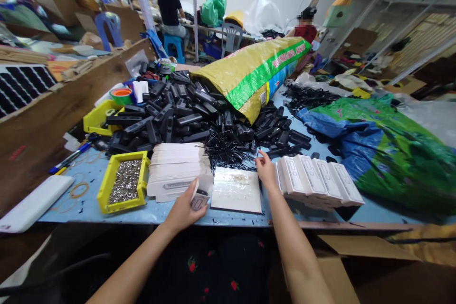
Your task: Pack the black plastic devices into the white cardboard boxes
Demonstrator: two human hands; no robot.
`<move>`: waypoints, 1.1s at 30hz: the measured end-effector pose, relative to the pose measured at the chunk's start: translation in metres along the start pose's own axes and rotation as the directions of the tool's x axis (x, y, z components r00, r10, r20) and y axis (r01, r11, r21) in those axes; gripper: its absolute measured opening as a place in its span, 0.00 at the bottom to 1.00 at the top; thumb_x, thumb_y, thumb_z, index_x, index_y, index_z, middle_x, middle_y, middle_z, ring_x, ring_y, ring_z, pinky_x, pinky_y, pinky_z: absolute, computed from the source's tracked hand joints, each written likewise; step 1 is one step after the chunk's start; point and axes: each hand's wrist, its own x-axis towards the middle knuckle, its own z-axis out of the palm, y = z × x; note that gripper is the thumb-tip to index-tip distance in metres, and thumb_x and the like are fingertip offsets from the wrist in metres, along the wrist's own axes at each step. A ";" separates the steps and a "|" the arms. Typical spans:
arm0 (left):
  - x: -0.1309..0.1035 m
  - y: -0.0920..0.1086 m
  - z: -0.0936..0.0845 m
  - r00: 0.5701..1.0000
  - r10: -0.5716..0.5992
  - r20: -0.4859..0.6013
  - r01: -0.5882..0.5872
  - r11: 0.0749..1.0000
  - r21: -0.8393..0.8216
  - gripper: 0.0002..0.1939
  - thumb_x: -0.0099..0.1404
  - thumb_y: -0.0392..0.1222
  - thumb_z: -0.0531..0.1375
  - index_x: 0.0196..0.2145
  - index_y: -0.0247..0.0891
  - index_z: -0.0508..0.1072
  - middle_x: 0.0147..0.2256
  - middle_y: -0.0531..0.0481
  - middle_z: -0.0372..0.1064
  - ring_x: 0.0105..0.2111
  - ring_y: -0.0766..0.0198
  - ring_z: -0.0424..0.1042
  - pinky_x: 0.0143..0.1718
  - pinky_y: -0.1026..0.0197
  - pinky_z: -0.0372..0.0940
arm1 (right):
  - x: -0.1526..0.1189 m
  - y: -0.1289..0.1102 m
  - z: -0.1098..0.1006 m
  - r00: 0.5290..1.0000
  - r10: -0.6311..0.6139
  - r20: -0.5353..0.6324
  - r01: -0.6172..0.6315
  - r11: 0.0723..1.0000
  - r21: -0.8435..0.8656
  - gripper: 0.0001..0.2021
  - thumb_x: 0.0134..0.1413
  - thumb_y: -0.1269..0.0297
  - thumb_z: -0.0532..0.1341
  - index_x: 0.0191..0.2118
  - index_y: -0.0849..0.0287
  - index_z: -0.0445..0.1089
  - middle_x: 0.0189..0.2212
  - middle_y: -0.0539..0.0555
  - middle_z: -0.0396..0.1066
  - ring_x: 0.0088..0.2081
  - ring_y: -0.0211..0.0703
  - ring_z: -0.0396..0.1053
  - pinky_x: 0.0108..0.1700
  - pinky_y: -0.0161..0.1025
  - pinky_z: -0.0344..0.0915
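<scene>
My left hand [185, 208] is closed around a small white printed box [200, 199], and a black piece shows at its open end. Just right of it lies a flat white board [236, 190] with small shiny bits on top. Beyond the board, my right hand [265, 170] pinches what looks like a thin black strip [257, 154], beside a heap of such strips [228, 148]. A stack of flat white cartons [180, 166] stands by my left hand. Filled white boxes [318, 178] stand in a row right of my right hand.
A yellow bin [104, 194] holds small metal parts. Behind it are piled black plastic housings [171, 114], a yellow-green sack [249, 76] and another yellow bin [93, 116]. A green-blue bag [388, 147] covers the right side. A white power bank-like block [35, 202] lies left.
</scene>
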 end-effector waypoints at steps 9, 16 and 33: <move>-0.002 -0.017 0.007 0.999 0.032 0.030 -0.035 0.997 0.070 0.40 0.54 0.42 0.62 0.61 0.41 0.50 0.56 0.41 0.61 0.49 0.52 0.69 0.50 0.54 0.61 | -0.120 -0.085 0.046 0.873 -0.469 0.133 0.378 0.824 0.422 0.06 0.53 0.62 0.61 0.36 0.54 0.73 0.36 0.54 0.71 0.41 0.44 0.67 0.48 0.45 0.63; 0.008 -0.023 0.010 0.989 0.094 0.111 -0.100 0.993 0.057 0.36 0.51 0.45 0.64 0.55 0.39 0.55 0.45 0.43 0.68 0.44 0.55 0.71 0.48 0.54 0.62 | -0.115 -0.073 0.080 0.894 -0.298 0.333 -0.058 0.661 0.748 0.24 0.56 0.48 0.56 0.54 0.56 0.66 0.45 0.56 0.72 0.46 0.45 0.69 0.49 0.44 0.66; 0.020 -0.024 0.011 0.985 0.003 0.170 -0.033 0.984 0.173 0.47 0.56 0.44 0.59 0.65 0.38 0.36 0.51 0.39 0.66 0.45 0.52 0.72 0.49 0.51 0.63 | -0.115 -0.076 0.072 0.835 -0.537 0.121 0.338 0.674 0.657 0.15 0.58 0.63 0.56 0.49 0.56 0.71 0.49 0.55 0.70 0.52 0.43 0.68 0.56 0.43 0.63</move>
